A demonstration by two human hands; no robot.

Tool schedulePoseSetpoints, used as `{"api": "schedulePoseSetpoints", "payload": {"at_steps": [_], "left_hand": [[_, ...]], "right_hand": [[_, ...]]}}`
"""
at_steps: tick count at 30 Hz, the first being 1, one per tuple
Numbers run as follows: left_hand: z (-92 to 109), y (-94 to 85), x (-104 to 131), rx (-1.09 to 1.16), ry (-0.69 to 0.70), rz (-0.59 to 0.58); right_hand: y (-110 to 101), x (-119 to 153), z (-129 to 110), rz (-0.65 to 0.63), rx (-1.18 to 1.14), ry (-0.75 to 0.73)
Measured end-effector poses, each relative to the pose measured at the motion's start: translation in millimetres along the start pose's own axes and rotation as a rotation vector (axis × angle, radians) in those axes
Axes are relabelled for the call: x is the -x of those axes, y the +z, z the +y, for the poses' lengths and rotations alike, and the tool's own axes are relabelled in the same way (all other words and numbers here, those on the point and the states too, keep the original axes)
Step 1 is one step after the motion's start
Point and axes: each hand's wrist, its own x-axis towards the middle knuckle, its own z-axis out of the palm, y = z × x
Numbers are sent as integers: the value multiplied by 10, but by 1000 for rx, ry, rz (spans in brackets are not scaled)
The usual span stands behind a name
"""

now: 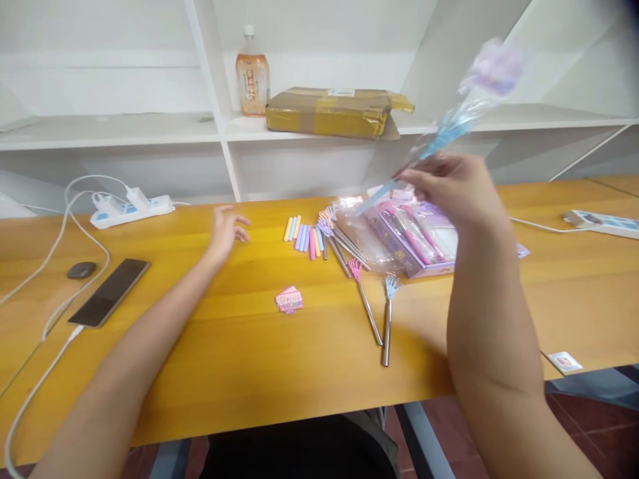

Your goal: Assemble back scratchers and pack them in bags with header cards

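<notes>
Wooden table (214, 372) below, my right hand (460, 185) pinches a blurred plastic-wrapped blue stick (452, 132) over the purple box (388, 241), likely light, stiff, slippery, best gripped mid-length; left hand (225, 231) empty, fingers loosely spread.

An orange bottle (253, 83) stands upright on the white shelf (124, 134), left of a taped brown carton (327, 113). A power strip (134, 211) with inserted plugs rests at left on the table (219, 372). A dark phone (110, 293), connected to a white cable (67, 342), lies near a small black device (81, 270).
</notes>
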Motion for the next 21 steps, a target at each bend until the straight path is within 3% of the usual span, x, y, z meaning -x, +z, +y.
{"api": "schedulePoseSetpoints", "payload": {"at_steps": [4,7,11,16,18,21], "left_hand": [[-294,-88,-105,-31,-81,28],[-420,-127,-132,-48,-86,26],[-475,-128,-135,-79,-61,-5],[-487,-117,-120,-127,-31,-36],[-493,-121,-119,-144,-22,-42],[-509,-126,-123,-173,-6,-54]], "right_hand": [[-353,-40,148,259,249,60],[-532,-60,297,286,323,126],[-608,-145,553,116,416,327],[-378,-312,987,-279,324,425],[-253,-359,1154,-337,320,392],[-131,-387,1358,-276,321,261]]}}
